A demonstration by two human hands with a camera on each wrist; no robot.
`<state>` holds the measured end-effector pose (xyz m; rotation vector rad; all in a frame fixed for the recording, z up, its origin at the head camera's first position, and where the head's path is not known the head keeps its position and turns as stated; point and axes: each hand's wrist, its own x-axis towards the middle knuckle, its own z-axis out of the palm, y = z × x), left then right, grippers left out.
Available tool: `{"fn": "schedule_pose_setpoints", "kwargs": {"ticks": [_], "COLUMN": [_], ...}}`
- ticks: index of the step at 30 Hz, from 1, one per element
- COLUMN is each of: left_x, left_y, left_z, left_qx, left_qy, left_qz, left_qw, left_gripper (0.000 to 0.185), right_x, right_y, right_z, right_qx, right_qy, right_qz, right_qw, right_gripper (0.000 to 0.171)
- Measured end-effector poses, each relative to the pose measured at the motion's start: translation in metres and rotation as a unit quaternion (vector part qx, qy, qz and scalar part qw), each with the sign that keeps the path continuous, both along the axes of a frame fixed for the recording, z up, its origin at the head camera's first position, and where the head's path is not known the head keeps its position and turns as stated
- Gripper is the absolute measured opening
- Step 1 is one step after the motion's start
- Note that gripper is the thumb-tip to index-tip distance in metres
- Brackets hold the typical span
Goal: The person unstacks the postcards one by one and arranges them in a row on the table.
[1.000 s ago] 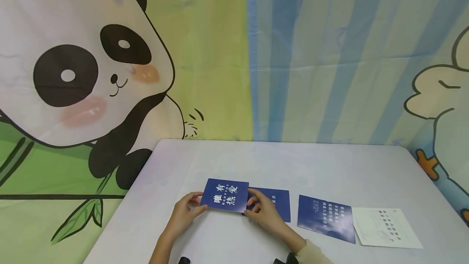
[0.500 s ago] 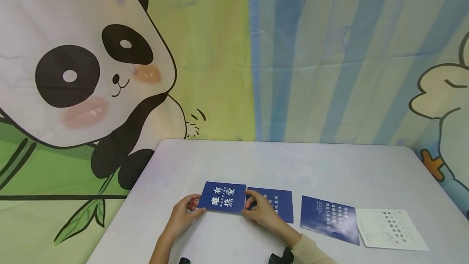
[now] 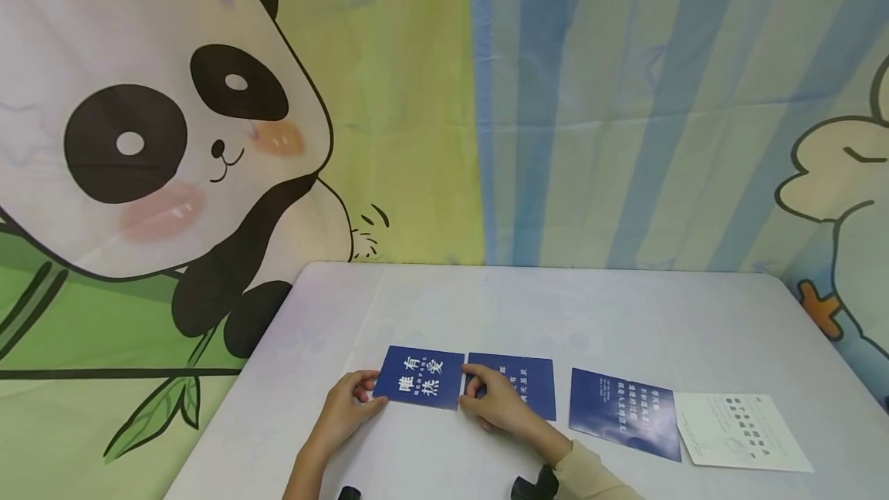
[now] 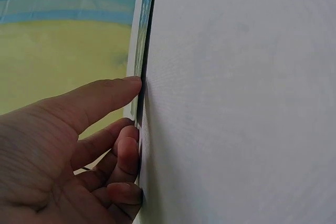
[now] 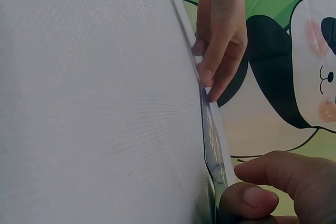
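A dark blue card with large white characters (image 3: 420, 377) lies low over the white table (image 3: 486, 307), near its front left. My left hand (image 3: 366, 394) pinches the card's left edge, thumb on top. My right hand (image 3: 475, 393) pinches its right edge. In the left wrist view the card (image 4: 140, 72) shows edge-on, with the thumb (image 4: 105, 98) above it and curled fingers (image 4: 126, 153) under it. The right wrist view shows the card's edge (image 5: 212, 142), the left hand (image 5: 223, 35) at its far end, and my right thumb (image 5: 257, 196) at the near end.
A second blue card (image 3: 524, 386) lies just right of the held one, partly under my right hand. Further right lie a third blue card (image 3: 623, 411) and a white printed card (image 3: 743, 430). A cartoon panda backdrop (image 3: 160, 137) hangs behind the table.
The held card has come down from a raised tilt and shifted left. It no longer overlaps the second blue card. Both hands keep their hold.
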<state>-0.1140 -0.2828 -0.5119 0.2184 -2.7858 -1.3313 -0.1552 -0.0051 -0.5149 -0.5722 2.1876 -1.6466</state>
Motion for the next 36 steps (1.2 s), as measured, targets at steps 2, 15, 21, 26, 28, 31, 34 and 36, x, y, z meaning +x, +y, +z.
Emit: {"fn": "schedule_pose_setpoints", "kwargs": {"ticks": [2, 15, 21, 26, 28, 31, 34, 36], "left_x": [0.0, 0.005, 0.006, 0.01, 0.013, 0.017, 0.018, 0.017], "left_y": [0.0, 0.007, 0.024, 0.042, 0.049, 0.058, 0.069, 0.075], "left_z": [0.0, 0.001, 0.006, 0.008, 0.008, 0.008, 0.01, 0.011], "left_qx": [-0.002, -0.011, 0.011, 0.003, -0.011, -0.046, -0.073, -0.08], "left_qy": [-0.001, 0.03, 0.065, 0.119, 0.14, 0.17, 0.192, 0.202], "left_qz": [0.001, 0.016, -0.004, -0.042, -0.062, -0.093, -0.109, -0.112], "left_qw": [1.0, 0.9994, 0.9978, 0.992, 0.9881, 0.9801, 0.9726, 0.9695], "left_gripper": [0.046, 0.036, 0.033, 0.03, 0.029, 0.03, 0.031, 0.032], "right_x": [0.0, 0.003, 0.007, 0.01, 0.011, 0.013, 0.016, 0.02], "right_y": [0.001, 0.021, 0.034, 0.048, 0.053, 0.062, 0.072, 0.079], "right_z": [0.001, 0.005, 0.008, 0.007, 0.008, 0.009, 0.012, 0.014], "right_qx": [0.003, -0.01, -0.021, -0.028, -0.03, -0.033, -0.035, -0.034], "right_qy": [-0.001, -0.009, -0.007, -0.004, -0.004, -0.003, 0.002, 0.009], "right_qz": [-0.004, -0.042, -0.042, -0.05, -0.054, -0.061, -0.07, -0.074], "right_qw": [1.0, 0.999, 0.999, 0.998, 0.998, 0.998, 0.997, 0.997], "right_gripper": [0.058, 0.046, 0.04, 0.039, 0.039, 0.039, 0.036, 0.035]}}
